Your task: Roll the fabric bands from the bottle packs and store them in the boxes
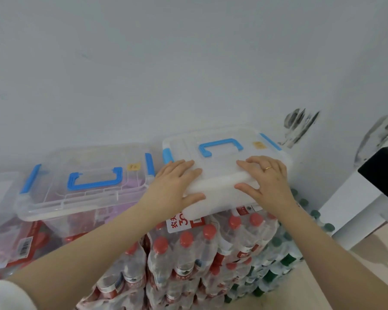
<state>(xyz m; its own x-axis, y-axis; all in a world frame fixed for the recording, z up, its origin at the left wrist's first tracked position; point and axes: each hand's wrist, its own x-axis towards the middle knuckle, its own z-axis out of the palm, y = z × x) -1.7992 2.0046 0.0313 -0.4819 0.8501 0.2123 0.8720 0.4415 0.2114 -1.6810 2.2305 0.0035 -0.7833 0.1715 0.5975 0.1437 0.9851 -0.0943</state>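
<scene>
palms down, left hand point(174, 184), right hand point(269, 182), on box lid point(224, 157)

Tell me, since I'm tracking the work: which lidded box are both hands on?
The right-hand box, by the wall corner; the left box is untouched.

A storeroom corner, by the look of it. Shrink-wrapped packs of red-capped water bottles point(184, 253) are standing stacked several layers high as the landmark here. Just right of that stack, green-capped bottle packs point(285, 260) are piling against a scuffed white wall point(188, 63). On top of the stack, clear plastic storage boxes with blue handles point(85, 180) are sitting side by side. A white cabinet point(354, 209) is standing further right.
</scene>
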